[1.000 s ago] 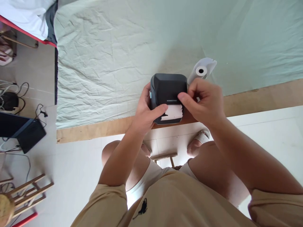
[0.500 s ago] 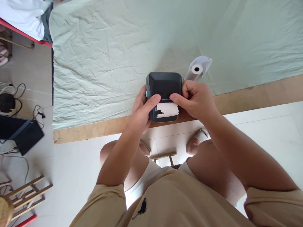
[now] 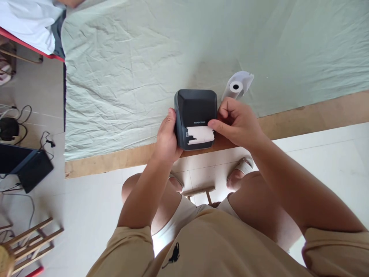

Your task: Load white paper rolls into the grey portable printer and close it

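A dark label printer (image 3: pixel 196 105) with pale lettering on its lid is held between my two hands near the table's front edge. A white piece of torn-edged paper (image 3: pixel 201 134) lies across its front. My left hand (image 3: pixel 167 136) grips the printer's left side, thumb along that side and the other fingers hidden beneath. My right hand (image 3: pixel 238 121) is closed at the right side, thumb tip by the front right of the lid and index finger curled. Behind my right hand, a white paper roll (image 3: pixel 230 90) with a dark core lies with its loose end spread out.
A wrinkled pale green cloth (image 3: pixel 129 77) covers the table, leaving a bare wooden edge (image 3: pixel 311 111). On the left are a black box-shaped device (image 3: pixel 36 169), cables and a wooden stool (image 3: pixel 34 242). Part of another person's arm (image 3: pixel 72 3) shows at the top left.
My left thumb has moved off the lid to the printer's left side. The printer has shifted slightly left. More of the other person's arm shows at the top left.
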`<state>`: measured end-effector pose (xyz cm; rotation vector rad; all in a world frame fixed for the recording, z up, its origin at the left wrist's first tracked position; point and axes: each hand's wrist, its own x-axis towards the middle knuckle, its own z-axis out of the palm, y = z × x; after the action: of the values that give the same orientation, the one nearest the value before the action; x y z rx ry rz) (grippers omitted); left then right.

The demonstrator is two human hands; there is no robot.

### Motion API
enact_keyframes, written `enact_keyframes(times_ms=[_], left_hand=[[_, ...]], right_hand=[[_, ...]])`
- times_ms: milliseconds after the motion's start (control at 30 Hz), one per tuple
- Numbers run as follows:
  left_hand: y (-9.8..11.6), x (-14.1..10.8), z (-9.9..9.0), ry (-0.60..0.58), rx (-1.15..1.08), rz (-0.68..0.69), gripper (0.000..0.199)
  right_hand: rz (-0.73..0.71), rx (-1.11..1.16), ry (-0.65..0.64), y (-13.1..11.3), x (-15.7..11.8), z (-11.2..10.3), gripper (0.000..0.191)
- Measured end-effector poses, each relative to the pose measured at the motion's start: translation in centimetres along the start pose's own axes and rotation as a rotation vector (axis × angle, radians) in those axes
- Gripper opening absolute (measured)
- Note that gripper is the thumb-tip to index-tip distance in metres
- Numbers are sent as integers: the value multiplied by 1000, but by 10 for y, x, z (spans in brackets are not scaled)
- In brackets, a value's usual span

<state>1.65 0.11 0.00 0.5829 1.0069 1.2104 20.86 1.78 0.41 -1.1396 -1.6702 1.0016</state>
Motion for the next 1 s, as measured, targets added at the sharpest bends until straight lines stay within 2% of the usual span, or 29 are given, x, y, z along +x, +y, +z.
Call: enact_keyframes(times_ms=[133, 267, 400, 533, 633, 800, 900, 1000], left_hand=[[0, 0, -2, 30, -12, 7, 47], [1, 1, -2, 40, -11, 0, 43], [-1, 3, -3, 51, -8, 11, 43], [-2, 4, -4, 28, 1, -24, 45], [-1, 3, -4, 52, 19, -33, 46], [0, 0, 0, 85, 79, -3, 49], [2, -3, 1, 104, 93, -15, 48], [5, -7, 2, 91, 106, -41, 52]], right_hand=[[-10, 20, -59, 2, -1, -3, 52], [-57, -12, -17, 1, -6, -2, 46], [-102, -43, 169, -12, -7, 3, 33], [-223, -22, 408, -25, 0, 3, 32], [-275, -105, 466, -28, 6, 0, 25], [-322, -568, 232, -23, 8, -2, 4], [-304, -746, 93, -23, 7, -4, 16], [-238, -731, -79, -27, 9, -7, 27]])
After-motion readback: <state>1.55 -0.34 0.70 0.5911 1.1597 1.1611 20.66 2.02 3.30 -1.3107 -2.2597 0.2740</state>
